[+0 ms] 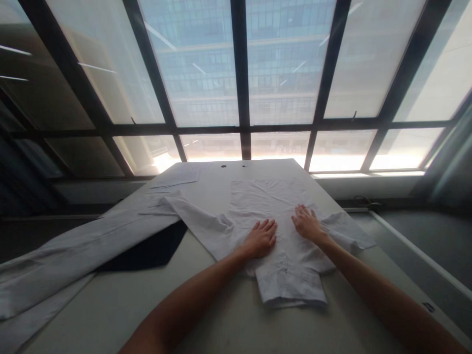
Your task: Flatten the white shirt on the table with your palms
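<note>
A white shirt (265,206) lies spread on a pale table (206,314), its collar end towards me and one long sleeve stretched out to the left. My left hand (261,238) rests flat on the shirt's middle, fingers together and extended. My right hand (306,222) lies flat on the cloth a little to the right, fingers slightly spread. Both hands press on the fabric and hold nothing.
More white garments (66,260) lie heaped across the table's left side over a dark navy cloth (155,248). A sheet of paper (177,177) sits at the far left corner. Large windows rise behind the table's far edge.
</note>
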